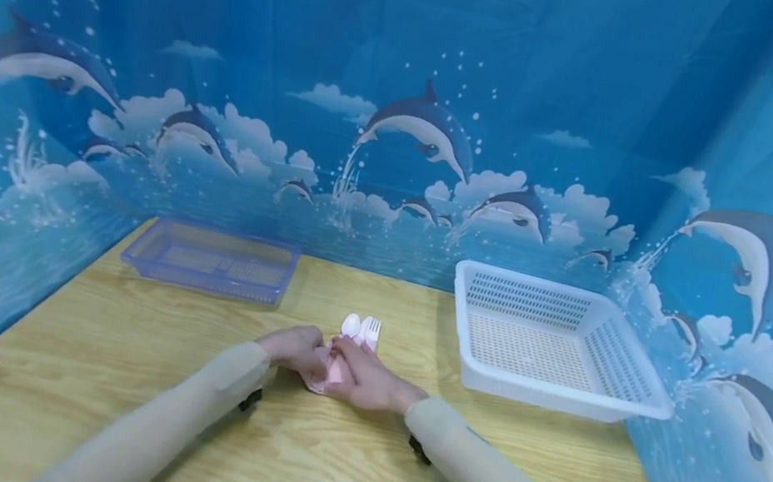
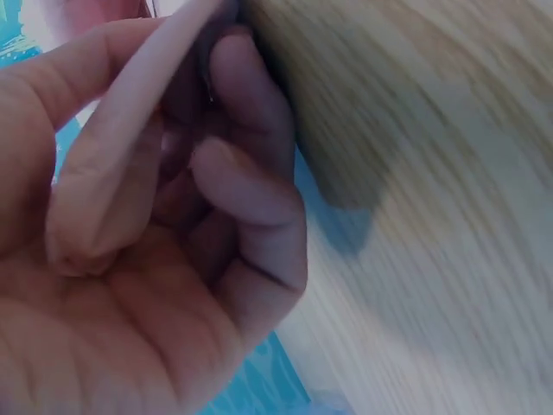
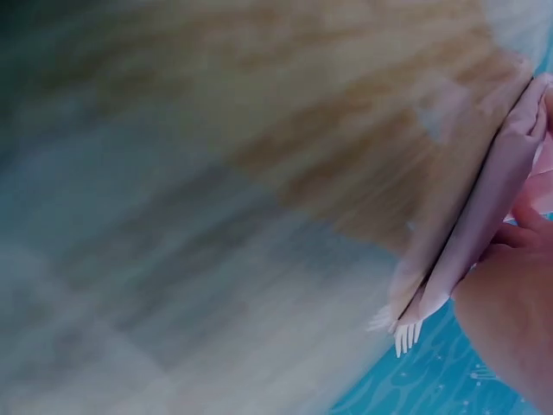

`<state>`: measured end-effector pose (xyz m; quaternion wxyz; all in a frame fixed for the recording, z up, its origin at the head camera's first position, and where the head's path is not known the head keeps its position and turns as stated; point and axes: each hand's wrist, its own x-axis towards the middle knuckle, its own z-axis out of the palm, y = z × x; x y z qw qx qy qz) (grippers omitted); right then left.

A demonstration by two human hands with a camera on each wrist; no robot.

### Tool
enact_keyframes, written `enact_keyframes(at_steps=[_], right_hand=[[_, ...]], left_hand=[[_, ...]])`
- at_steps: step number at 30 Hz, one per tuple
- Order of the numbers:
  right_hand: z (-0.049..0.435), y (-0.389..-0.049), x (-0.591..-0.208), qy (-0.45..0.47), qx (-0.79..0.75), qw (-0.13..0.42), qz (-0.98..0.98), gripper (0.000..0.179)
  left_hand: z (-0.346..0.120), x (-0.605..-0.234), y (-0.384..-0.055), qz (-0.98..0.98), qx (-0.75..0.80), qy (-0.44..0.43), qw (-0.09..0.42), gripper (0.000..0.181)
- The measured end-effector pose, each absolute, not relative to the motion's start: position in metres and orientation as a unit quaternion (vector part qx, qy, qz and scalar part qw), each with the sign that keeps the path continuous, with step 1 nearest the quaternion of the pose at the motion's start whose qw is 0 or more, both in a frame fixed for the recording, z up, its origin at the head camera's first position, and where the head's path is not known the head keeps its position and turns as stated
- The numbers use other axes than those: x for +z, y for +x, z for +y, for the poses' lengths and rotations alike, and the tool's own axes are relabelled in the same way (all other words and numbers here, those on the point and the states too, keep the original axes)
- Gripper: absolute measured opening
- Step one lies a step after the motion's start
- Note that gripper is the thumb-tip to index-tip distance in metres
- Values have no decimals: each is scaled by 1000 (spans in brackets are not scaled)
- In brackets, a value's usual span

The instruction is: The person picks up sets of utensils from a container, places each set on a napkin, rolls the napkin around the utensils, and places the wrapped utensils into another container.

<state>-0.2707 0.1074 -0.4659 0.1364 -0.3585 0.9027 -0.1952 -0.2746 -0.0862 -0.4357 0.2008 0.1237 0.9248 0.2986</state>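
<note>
In the middle of the table both hands meet at a pink cloth (image 1: pixel 336 369) wrapped around light-coloured cutlery. A spoon (image 1: pixel 351 325) and a fork (image 1: pixel 373 330) stick out of its far end, side by side, heads pointing away from me. My left hand (image 1: pixel 297 349) pinches the cloth's left side; in the left wrist view, a fold of the cloth (image 2: pixel 117 173) lies between the thumb and the curled fingers. From the right, my right hand (image 1: pixel 372 378) grips the bundle. The right wrist view shows the cloth's edge (image 3: pixel 488 194) along the tabletop, with fork tines (image 3: pixel 408 337) poking out.
A purple see-through basket (image 1: pixel 209 280) stands at the back left of the wooden table (image 1: pixel 111 349). At the back right is a larger white perforated basket (image 1: pixel 530 388). A blue dolphin-print curtain (image 1: pixel 267 87) closes off the back and both sides.
</note>
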Motion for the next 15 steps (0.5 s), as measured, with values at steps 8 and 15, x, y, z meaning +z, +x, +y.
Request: enact_keyframes(at_steps=[8, 15], right_hand=[[115, -277, -470, -374, -243, 96, 890, 58], [117, -278, -466, -381, -217, -1, 899, 25]], left_hand=[[-77, -440, -275, 918, 317, 120, 206, 31], [-72, -437, -274, 921, 317, 135, 180, 28]])
